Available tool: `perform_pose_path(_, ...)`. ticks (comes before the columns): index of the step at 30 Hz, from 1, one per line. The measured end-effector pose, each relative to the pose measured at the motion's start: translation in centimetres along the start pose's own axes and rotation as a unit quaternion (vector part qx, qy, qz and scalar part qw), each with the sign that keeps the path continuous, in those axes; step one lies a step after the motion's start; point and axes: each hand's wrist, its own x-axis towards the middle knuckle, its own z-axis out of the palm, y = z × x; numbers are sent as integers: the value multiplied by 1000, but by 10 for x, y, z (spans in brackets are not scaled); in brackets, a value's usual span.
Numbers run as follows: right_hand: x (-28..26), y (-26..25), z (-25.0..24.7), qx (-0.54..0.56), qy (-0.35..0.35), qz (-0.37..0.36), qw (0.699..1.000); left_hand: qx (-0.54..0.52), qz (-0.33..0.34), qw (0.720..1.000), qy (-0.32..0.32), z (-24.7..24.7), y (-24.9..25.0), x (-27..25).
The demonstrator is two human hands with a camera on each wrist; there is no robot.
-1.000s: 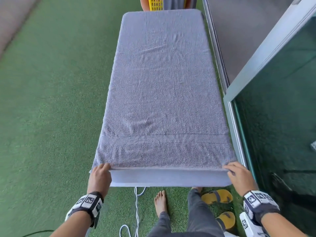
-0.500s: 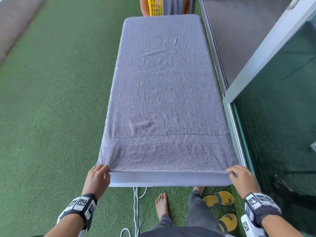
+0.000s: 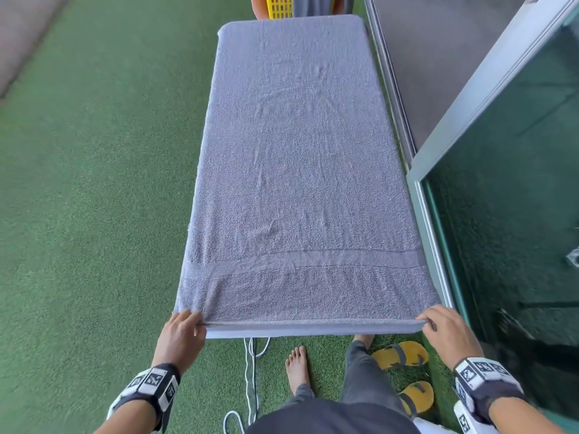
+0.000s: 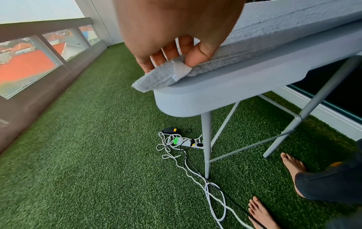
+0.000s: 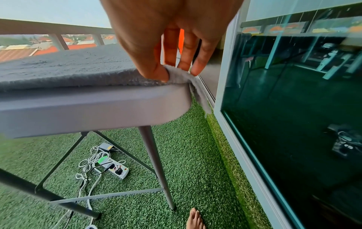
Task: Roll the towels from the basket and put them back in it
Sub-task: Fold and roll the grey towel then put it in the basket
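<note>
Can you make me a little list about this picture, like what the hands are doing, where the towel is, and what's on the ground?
towel: grey towel spread flat along the table
left hand: left hand pinches the towel's near left corner
right hand: right hand pinches the near right corner
rolling: not started, towel unrolled
basket: yellow basket past the table's far end, mostly cut off
ground: green turf, yellow sandals, white cables and power strip under the table

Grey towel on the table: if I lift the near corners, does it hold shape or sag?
The grey towel will likely sag: its corner already droops off the table beside the right hand. The thick terry probably grips rather than slides.
</note>
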Motion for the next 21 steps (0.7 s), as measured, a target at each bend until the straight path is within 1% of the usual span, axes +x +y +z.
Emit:
perform_pose_path(3, 0, 5, -2, 9, 17, 40, 999, -4, -2, 1000, 3, 1, -5, -3)
perform_pose_path(5, 0, 7, -6, -4, 14, 68, 998, -8, -2, 1000, 4, 2, -6, -7)
perform_pose_path(7, -1, 8, -9, -13, 15, 79, 997, -13, 6, 1000, 13, 1, -5, -11)
perform_pose_path(9, -3, 8, -10, -2, 34, 66, 997, -17, 4, 1000, 26, -2, -4, -14)
perform_pose_path(11, -6, 9, -10, 20, 65, 35, 997, -26, 3, 999, 36, -3, -4, -16)
perform_pose_path(13, -9, 12, -8, 26, 78, 11, 997, -33, 3, 999, 43, -5, -4, -17)
perform_pose_path(18, -8, 23, 5, -25, 78, -2, 997, -24, 14, 999, 29, -4, -9, -14)
perform_pose_path(21, 4, 22, 5, -67, 85, 12, 994, -7, -8, 1000, 7, -2, -11, -4)
